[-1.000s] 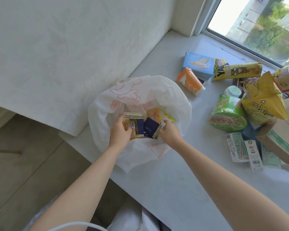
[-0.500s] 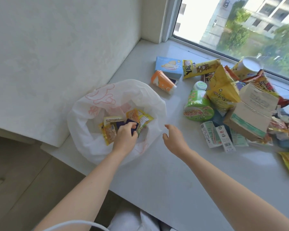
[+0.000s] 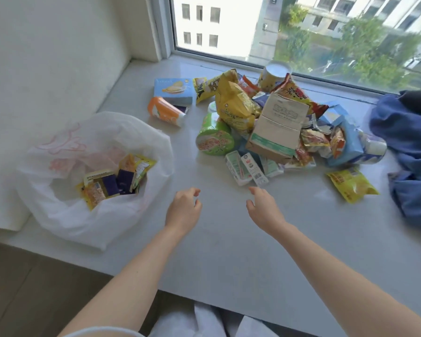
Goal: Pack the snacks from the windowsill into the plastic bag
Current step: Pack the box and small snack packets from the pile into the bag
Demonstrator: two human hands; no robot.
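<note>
Left hand (image 3: 184,210), right hand (image 3: 265,210) empty, loosely curled between plastic bag (image 3: 66,215) and snacks (image 3: 275,127), probably poised for next grab.

Bare left hand (image 3: 184,210), bare right hand (image 3: 265,211), white sleeve hem (image 3: 102,332) lower left, perhaps white trousers (image 3: 204,322).

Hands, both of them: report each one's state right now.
Left hand: open, loosely curled, holding nothing.
Right hand: open, relaxed, holding nothing.
</note>
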